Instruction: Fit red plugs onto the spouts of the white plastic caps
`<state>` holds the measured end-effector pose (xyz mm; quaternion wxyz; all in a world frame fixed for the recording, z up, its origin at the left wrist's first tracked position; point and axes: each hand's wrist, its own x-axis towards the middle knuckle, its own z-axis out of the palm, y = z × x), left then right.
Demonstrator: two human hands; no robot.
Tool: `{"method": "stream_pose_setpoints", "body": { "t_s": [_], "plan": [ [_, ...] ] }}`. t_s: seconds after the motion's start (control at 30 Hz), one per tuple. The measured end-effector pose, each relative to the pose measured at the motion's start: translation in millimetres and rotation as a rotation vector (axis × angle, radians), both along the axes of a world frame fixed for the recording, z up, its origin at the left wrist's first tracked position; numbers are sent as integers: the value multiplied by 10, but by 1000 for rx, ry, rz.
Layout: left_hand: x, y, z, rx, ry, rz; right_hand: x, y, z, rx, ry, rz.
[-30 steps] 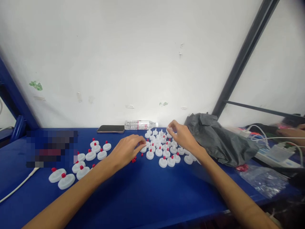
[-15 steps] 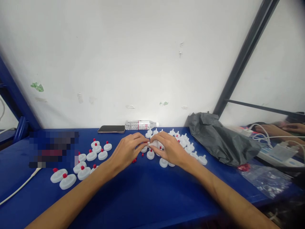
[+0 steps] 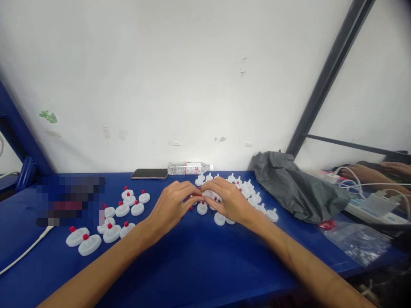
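My right hand [image 3: 226, 199] pinches a white spouted lid [image 3: 208, 193], held sideways above the table and partly hidden by the fingers. My left hand [image 3: 175, 199] meets it fingertip to fingertip, closed on a small red cap [image 3: 201, 193] at the lid's spout. Just below the hands stands a white lid with a red tip [image 3: 202, 208]. Behind and right of my right hand are several white lids with bare spouts [image 3: 256, 198]. To the left of my left hand sit several white lids with red caps [image 3: 122, 208].
A phone [image 3: 149, 173] and a clear bottle [image 3: 189, 168] lie along the wall. On the right are a dark plastic bag [image 3: 295, 188], a clear bag [image 3: 359, 241] and a power strip with cables [image 3: 382, 207]. Another person's hand [image 3: 362, 175] shows at far right.
Red now shows between my fingertips, where the white spout tip was visible before. My left fingers have closed in over the spout. The view has shifted very slightly.
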<state>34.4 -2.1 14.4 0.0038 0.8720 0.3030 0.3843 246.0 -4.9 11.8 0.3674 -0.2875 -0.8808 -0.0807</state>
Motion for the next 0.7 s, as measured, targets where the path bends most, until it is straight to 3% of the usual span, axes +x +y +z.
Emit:
{"method": "stream_pose_setpoints", "body": {
  "t_s": [0.2,0.37,0.43,0.57,0.7],
  "plan": [
    [26,-27,82,-245,-208,-83,16,26,-7,45,35,-3],
    [40,-21,113,-448,-404,-73,-3,-6,28,126,93,18],
    [36,-18,112,-565,-455,-140,-13,-36,23,144,94,23],
    [19,-13,89,-762,-336,-330,-30,-87,-16,141,76,3],
    [14,1,51,-747,-207,-368,-50,-106,-35,138,80,13]
  ]
}}
